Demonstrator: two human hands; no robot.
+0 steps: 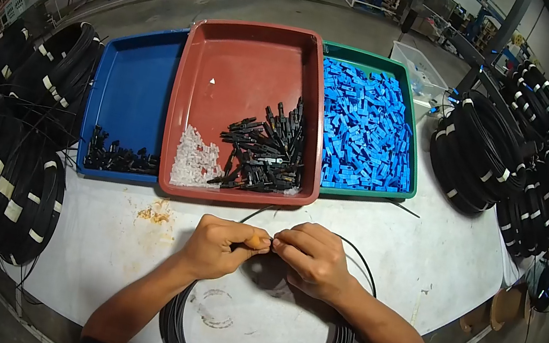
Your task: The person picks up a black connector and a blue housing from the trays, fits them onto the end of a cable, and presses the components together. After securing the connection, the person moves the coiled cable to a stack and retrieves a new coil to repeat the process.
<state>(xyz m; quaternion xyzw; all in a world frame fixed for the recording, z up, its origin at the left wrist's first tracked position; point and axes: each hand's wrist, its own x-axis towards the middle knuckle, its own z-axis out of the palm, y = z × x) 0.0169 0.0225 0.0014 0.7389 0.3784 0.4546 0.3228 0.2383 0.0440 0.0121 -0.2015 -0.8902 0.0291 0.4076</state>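
My left hand (221, 246) and my right hand (314, 259) meet fingertip to fingertip above the white table. Both are closed in a pinch, and a small dark bit of black cable shows between them; its exact shape is hidden by the fingers. Something yellow-orange covers a fingertip of the left hand. Below the hands lies a coil of black cable (174, 323), bound with pale tape near the table's front edge. One loose strand of it arcs up behind the right hand, and a short dark strand shows above the left hand.
A red tray (237, 47) holds black connectors (267, 148) and small clear pieces (194, 161). Beside it are a blue tray (131, 87) with black parts and a green tray (413, 185) of blue clips (366, 129). Cable coils stand left (2, 175) and right (475, 155).
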